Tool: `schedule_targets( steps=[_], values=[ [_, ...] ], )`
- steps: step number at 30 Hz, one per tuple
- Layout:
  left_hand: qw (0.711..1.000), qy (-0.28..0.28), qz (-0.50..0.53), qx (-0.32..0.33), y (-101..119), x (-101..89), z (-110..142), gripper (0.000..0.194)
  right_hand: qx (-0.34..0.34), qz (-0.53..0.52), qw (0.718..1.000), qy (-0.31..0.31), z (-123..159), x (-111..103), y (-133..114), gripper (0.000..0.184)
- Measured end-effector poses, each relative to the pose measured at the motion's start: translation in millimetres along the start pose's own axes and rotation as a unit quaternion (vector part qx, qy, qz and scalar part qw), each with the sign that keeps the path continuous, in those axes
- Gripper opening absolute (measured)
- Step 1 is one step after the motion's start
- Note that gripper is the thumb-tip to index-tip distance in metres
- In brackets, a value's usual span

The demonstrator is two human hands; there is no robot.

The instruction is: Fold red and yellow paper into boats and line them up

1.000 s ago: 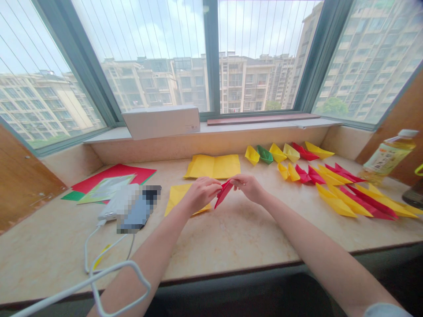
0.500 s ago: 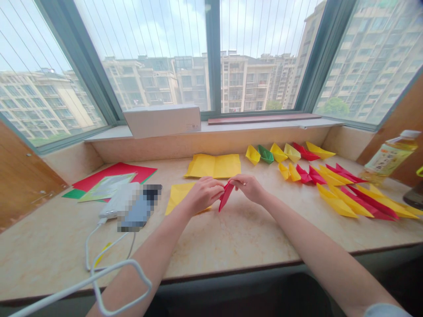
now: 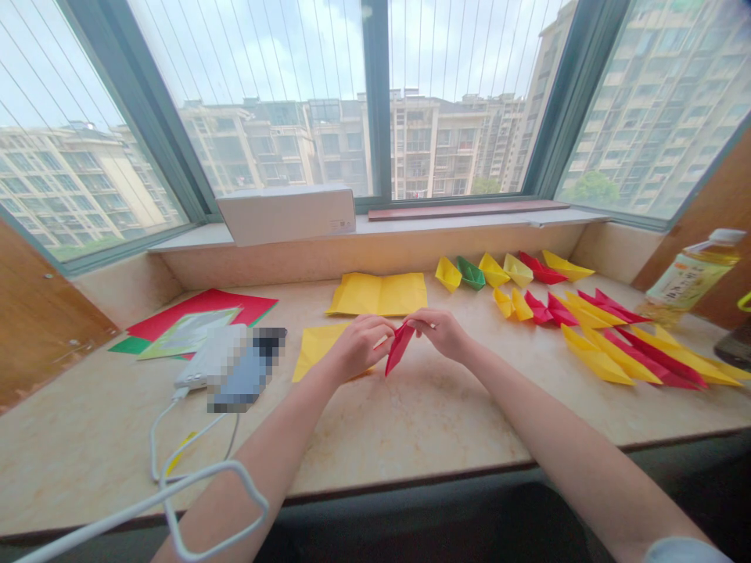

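A folded piece of red paper (image 3: 399,349) is held up between my two hands, just above the counter, with its pointed end downward. My right hand (image 3: 440,332) pinches its upper right edge between thumb and fingers. From the other side, the fingertips of my left hand (image 3: 364,346) close on its left edge. My fingers hide part of the paper's folds. A yellow sheet (image 3: 320,344) lies partly under my left forearm and hand. Beyond my hands rests a creased stack of yellow paper (image 3: 379,295).
Several folded paper boats (image 3: 494,270) in yellow, green and red stand at the right, beside a drink bottle (image 3: 692,274). On the left lie red sheets (image 3: 199,305), a white power bank (image 3: 220,356), a phone (image 3: 249,375) and a white cable (image 3: 199,473). A white box (image 3: 287,215) sits on the sill.
The red paper has turned slightly, showing more of its flat face. My left fingers have shifted a little and spread somewhat at its edge. My right hand has hardly moved.
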State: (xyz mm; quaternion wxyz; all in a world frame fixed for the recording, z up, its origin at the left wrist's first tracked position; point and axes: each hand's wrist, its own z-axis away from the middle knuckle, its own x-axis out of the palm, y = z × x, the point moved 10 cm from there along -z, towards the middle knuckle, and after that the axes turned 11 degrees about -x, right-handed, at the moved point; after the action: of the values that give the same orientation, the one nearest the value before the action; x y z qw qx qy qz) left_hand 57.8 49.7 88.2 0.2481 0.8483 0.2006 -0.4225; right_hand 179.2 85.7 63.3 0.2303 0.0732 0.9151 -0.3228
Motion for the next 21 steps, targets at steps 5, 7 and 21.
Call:
schedule_targets(
  steps=[5, 7, 21],
  values=[
    [1.0, 0.017, 0.004, -0.013, -3.6, -1.4, 1.4, 0.013, 0.003, 0.002, 1.0, 0.012, 0.0, -3.2, 0.6, 0.024],
    [1.0, 0.022, 0.004, -0.013, -3.5, -2.3, 1.8, 0.011, 0.0, 0.004, 1.0, 0.014, -0.1, -4.3, 0.1, 0.024],
    [0.998, 0.055, -0.023, -0.024, -9.6, -3.0, 0.3, 0.011, -0.01, 0.032, 0.999, 0.011, 1.2, -4.5, 1.0, 0.027]
  ],
)
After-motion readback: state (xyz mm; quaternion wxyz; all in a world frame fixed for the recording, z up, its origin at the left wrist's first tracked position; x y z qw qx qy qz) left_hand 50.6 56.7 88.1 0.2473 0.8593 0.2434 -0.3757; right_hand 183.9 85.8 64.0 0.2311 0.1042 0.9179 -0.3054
